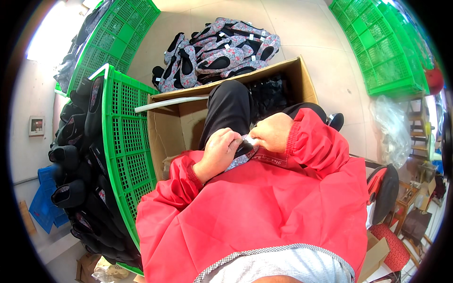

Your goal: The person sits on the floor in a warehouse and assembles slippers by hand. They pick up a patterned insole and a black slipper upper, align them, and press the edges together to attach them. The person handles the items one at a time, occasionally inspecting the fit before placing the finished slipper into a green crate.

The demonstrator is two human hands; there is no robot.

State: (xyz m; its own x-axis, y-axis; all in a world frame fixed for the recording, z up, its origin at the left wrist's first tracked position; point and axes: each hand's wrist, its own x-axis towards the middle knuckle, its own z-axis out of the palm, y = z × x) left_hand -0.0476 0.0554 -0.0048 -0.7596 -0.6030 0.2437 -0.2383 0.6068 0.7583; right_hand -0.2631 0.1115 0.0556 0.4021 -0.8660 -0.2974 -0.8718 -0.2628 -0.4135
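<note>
In my lap, low over the cardboard box, I hold a small floral fabric shoe (237, 162), grey-blue outside with a black part at its opening. My left hand (217, 153) pinches it from the left, thumb and fingers drawn together. From the right, my right hand (271, 132) is closed on the same shoe, its fingertips almost meeting the left ones. A small white patch, perhaps a label, shows by the right fingertips. Much of the shoe is hidden by my hands. Beyond the box, a heap of similar floral shoes (221, 53) with black openings lies on the floor.
My legs reach into the open cardboard box (309, 87), which holds black pieces (268, 95). A white tube (174, 103) crosses its left side. The green crate (126, 125) at left borders black shoes (71, 193). Another green crate (377, 52) and clear plastic (392, 129) stand right.
</note>
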